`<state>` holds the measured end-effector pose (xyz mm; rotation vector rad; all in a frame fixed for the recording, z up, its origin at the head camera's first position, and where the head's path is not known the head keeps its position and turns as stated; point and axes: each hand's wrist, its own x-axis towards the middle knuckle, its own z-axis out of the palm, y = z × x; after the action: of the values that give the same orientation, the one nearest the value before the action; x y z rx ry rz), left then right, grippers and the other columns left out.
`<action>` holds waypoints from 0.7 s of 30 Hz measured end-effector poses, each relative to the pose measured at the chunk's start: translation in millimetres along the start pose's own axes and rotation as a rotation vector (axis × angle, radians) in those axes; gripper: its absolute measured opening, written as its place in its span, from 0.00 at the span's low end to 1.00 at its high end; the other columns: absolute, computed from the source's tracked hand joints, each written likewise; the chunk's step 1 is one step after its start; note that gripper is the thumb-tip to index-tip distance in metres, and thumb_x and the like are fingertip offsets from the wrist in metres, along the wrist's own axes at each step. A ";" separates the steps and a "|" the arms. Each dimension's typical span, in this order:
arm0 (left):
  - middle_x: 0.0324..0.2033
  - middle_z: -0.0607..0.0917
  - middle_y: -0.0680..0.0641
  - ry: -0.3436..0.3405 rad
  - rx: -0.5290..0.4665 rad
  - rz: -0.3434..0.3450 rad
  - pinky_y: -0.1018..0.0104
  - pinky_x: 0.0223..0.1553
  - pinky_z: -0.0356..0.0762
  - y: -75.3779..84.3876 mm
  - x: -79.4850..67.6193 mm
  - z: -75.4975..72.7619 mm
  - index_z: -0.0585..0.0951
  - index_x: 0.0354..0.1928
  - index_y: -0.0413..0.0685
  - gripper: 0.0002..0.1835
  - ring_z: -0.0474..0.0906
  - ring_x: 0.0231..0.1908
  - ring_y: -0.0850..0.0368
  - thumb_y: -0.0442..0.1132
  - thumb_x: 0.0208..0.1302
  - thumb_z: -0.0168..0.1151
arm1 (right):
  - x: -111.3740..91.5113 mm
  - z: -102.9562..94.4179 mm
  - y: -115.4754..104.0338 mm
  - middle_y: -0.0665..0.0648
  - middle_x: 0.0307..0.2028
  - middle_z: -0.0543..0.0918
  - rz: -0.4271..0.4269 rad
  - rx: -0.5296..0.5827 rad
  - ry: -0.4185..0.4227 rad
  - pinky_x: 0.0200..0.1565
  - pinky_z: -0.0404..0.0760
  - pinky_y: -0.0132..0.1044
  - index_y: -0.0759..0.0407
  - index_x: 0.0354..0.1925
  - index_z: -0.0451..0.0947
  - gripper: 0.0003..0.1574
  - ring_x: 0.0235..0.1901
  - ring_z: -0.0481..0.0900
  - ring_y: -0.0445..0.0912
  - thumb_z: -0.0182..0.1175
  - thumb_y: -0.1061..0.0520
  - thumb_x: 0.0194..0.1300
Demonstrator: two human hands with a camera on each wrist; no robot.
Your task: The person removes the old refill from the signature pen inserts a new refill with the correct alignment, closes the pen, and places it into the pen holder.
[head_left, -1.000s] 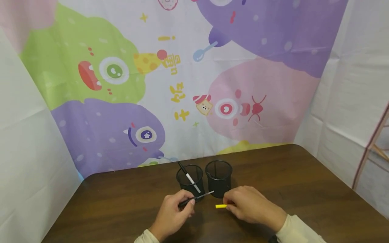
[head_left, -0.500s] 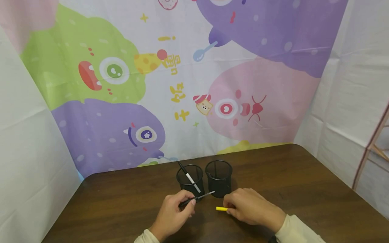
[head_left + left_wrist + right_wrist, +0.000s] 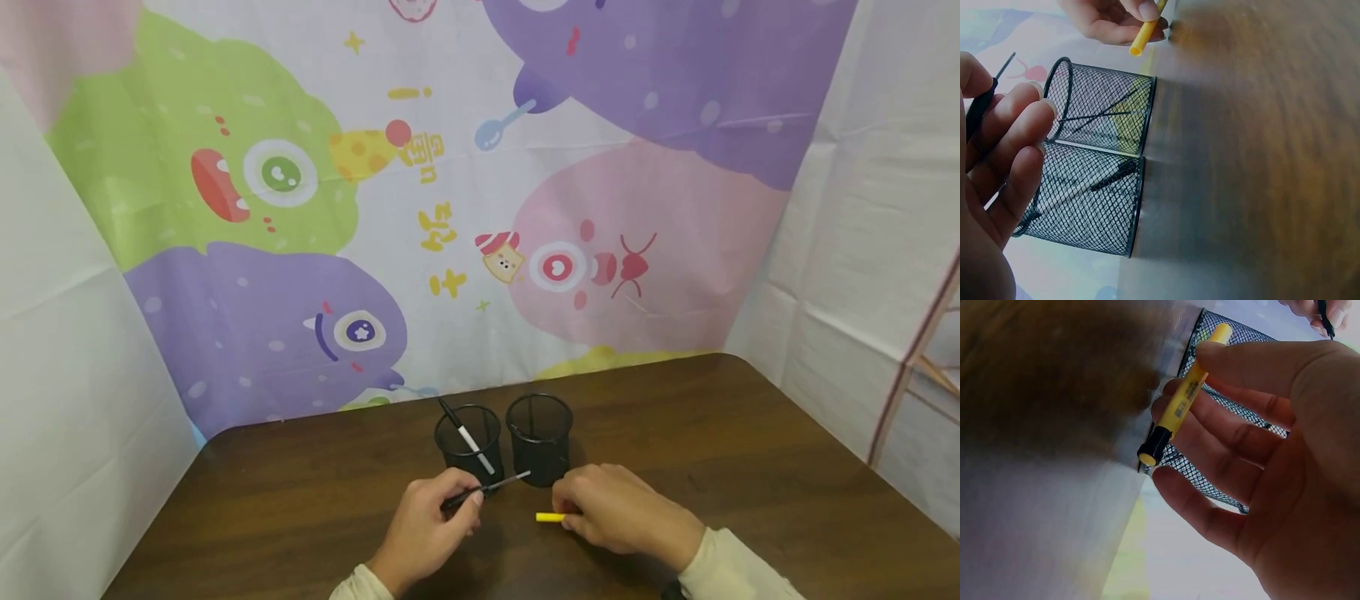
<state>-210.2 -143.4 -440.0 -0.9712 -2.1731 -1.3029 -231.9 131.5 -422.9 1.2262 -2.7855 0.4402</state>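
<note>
Between thumb and fingers my left hand (image 3: pixel 431 525) pinches a small screwdriver (image 3: pixel 982 103), its handle black and its thin metal shaft directed up and right in the head view. My right hand (image 3: pixel 618 508) holds a slim yellow tube (image 3: pixel 550 517) between thumb and fingers. In the right wrist view the tube (image 3: pixel 1185 400) shows dark print along its side and a black collar at one end. Its opposite end looks hollow in the left wrist view. A gap separates the two held things, both just in front of the mesh pen cups.
Two black mesh pen cups stand side by side: the left cup (image 3: pixel 456 457) holds a black-and-white marker (image 3: pixel 467 437) leaning inside, and the right cup (image 3: pixel 542 458) is nearest my right hand. Under them lies a brown wooden table (image 3: pixel 300 500). A cartoon-printed cloth (image 3: pixel 450 333) hangs behind.
My right hand and the yellow tube have shifted slightly toward me and to the right. My left hand with the screwdriver has barely moved.
</note>
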 end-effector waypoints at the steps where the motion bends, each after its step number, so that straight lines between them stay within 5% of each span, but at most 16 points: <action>1: 0.20 0.83 0.54 0.000 0.004 -0.006 0.76 0.19 0.78 0.3 0.3 0.3 0.81 0.35 0.43 0.08 0.77 0.21 0.73 0.23 0.62 0.63 | -0.2 0.1 0.1 0.35 0.26 0.71 -0.002 -0.003 0.001 0.27 0.70 0.32 0.44 0.29 0.77 0.11 0.25 0.67 0.33 0.72 0.55 0.61; 21: 0.21 0.82 0.59 -0.011 0.031 0.012 0.77 0.20 0.77 -5.9 -0.9 0.6 0.81 0.36 0.53 0.10 0.77 0.20 0.74 0.28 0.64 0.64 | -0.9 1.2 1.7 0.37 0.27 0.69 0.000 -0.030 -0.008 0.27 0.71 0.31 0.44 0.27 0.76 0.13 0.25 0.66 0.34 0.71 0.56 0.60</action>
<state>-214.0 -145.0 -444.3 -0.9800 -2.1854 -1.2577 -232.5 132.8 -424.5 1.2251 -2.7879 0.3925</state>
